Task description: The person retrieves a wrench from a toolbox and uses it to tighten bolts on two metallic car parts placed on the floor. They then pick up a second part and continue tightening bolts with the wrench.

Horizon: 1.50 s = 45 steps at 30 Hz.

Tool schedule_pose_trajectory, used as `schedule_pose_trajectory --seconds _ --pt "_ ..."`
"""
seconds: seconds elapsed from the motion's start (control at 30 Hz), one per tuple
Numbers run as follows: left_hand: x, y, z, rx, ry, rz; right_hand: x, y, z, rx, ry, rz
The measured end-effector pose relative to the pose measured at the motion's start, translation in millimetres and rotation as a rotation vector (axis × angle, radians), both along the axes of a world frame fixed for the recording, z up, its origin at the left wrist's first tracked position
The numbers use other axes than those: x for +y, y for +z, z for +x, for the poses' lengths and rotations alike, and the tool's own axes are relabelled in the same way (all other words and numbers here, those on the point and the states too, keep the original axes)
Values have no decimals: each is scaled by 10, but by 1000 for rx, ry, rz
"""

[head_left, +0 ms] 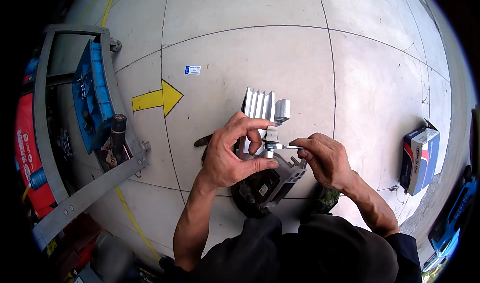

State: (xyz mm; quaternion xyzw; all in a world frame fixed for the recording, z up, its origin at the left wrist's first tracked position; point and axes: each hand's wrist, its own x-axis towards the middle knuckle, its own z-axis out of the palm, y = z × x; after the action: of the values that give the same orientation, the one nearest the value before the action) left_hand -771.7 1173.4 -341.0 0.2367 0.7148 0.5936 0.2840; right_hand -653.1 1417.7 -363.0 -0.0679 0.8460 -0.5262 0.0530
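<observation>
Between the thumb and forefinger of my left hand (226, 150) is a small silvery metal fitting (272, 133), held upright. My right hand (329, 162) pinches the handle of a small wrench (286, 146), whose head meets the fitting near its lower end. Under both hands lies a metal unit with tall aluminium fins (260, 102) at its far end and a dark body toward me. A short grey cylindrical part (282, 109) sticks out beside the fins. My hands hide part of the unit's middle.
On the left stands a grey metal frame (90, 193) with a blue bin (94, 98) and a dark cylindrical can (118, 128). A cardboard box (421, 158) sits at the right. A yellow arrow (159, 99) and a small blue-and-white card (193, 70) show on the tiled floor.
</observation>
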Motion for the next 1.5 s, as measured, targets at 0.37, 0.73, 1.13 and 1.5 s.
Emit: schedule_pose_trajectory --seconds 0.37,0.73,1.13,1.5 --pt "7 30 86 154 -178 -63 -71 -201 232 76 -112 -15" --pt "74 -211 398 359 26 12 -147 -105 225 232 -118 152" --pt "262 -304 500 551 -2 -91 13 1454 -353 398 588 1023" --pt "100 -264 486 406 29 -48 -88 1979 -361 446 470 1006"
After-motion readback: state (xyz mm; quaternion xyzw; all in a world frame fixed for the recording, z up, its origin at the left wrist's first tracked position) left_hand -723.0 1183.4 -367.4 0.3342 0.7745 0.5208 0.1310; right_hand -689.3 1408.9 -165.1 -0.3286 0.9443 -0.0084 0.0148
